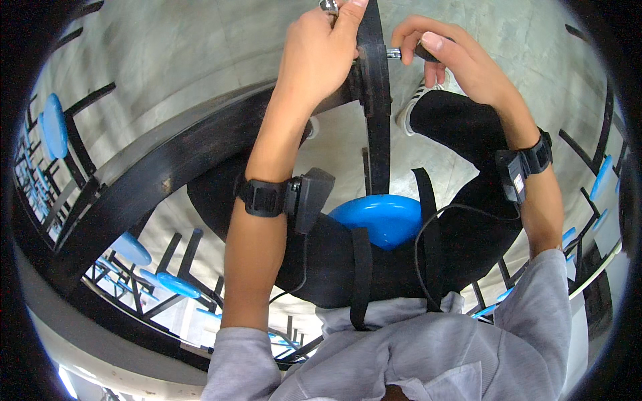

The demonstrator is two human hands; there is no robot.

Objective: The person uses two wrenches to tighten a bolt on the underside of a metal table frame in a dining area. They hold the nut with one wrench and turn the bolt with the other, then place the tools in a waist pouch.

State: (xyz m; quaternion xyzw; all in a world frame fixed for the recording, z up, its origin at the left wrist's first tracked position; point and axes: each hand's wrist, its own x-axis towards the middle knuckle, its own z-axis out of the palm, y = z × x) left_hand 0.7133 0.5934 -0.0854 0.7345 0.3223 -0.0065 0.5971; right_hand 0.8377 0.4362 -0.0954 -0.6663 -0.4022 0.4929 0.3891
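Observation:
My left hand point(319, 53) wraps around the top of a black metal upright bar point(378, 127), with a small silver metal part point(329, 6) at its fingertips. My right hand point(447, 50) grips a dark-handled tool with a silver tip point(404, 53) that touches the right side of the bar. Both wrists carry black strapped devices. I sit astride a round blue seat point(384, 217), legs in black trousers.
A thick black curved beam point(154, 174) runs from the bar down to the left. More blue round seats point(53, 123) on black frames stand at the left, with others at the right point(602, 177). The floor point(174, 60) is grey concrete.

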